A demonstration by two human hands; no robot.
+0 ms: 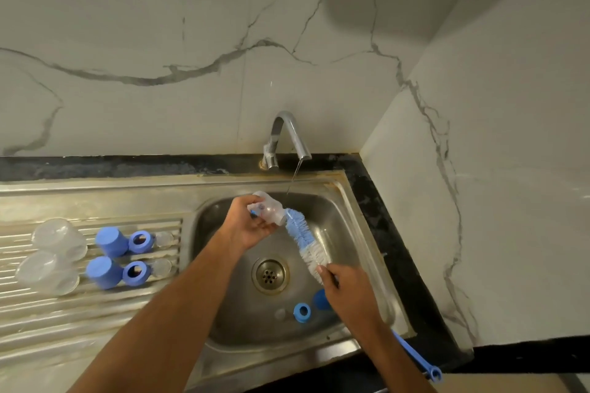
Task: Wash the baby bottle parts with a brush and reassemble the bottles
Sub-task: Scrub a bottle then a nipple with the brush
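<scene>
Bottle sits over the sink, left hand curled round it with the mouth tipped at the brush, right hand clamped on the handle, prob so the bristles go straight in near the tap

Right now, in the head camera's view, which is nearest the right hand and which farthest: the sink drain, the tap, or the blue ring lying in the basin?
1. Blue ring: in the basin, just left of the right hand.
2. Sink drain: mid-basin, farther left.
3. Tap: up at the back wall, clearly farthest.
</scene>
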